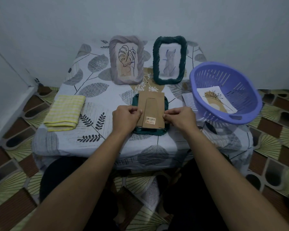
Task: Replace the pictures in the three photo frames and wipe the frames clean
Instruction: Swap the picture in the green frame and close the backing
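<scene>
A dark green frame [165, 104] lies face down at the table's front middle, its brown cardboard back [151, 107] with a barcode sticker facing up. My left hand [125, 118] pinches the back's left edge and my right hand [180, 118] pinches its right edge. Behind, a pale lilac frame [113, 64] with a leaf drawing stands upright. Beside it on the right stands a second dark green frame [183, 59] with a cat drawing. A yellow checked cloth [64, 112] lies folded at the left.
A purple plastic basket [245, 112] at the right edge holds a picture of a flower [215, 99]. More paper [186, 99] lies under the basket's left side. The low table has a leaf-print cover [93, 90]. Walls close in behind and to the left.
</scene>
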### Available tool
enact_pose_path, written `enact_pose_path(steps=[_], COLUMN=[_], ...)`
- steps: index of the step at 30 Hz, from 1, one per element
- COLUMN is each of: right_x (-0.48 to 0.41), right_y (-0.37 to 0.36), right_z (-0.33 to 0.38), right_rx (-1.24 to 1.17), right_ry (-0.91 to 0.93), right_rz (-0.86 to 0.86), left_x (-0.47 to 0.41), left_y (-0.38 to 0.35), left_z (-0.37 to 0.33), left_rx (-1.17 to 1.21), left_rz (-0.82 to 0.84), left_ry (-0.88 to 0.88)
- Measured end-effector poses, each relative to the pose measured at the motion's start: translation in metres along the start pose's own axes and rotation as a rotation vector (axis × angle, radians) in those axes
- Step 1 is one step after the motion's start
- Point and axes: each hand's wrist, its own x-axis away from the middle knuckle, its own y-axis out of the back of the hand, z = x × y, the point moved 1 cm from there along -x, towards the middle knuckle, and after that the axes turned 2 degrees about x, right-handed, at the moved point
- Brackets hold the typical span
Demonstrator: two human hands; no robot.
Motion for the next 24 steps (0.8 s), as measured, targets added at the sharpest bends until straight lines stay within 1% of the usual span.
enact_pose_path(steps=[11,17,24], right_x=[0.002,0.0009,0.0001], right_y=[-0.0045,-0.0064,-0.0084], right_z=[0.0015,-0.0001,-0.0012], right_rx=[0.243,0.303,0.325], right_ry=[0.075,0.116,0.167], right_rz=[-0.057,-0.092,-0.087], left_x=[-0.0042,-0.0064,-0.0037], left_y=[-0.0026,-0.0066,-0.0039], left_z=[0.0013,-0.0013,0.0011], left_rx=[-0.09,-0.148,-0.215], left_rz=[0.052,0.063,0.057], left_ry=[-0.026,-0.023,-0.051])
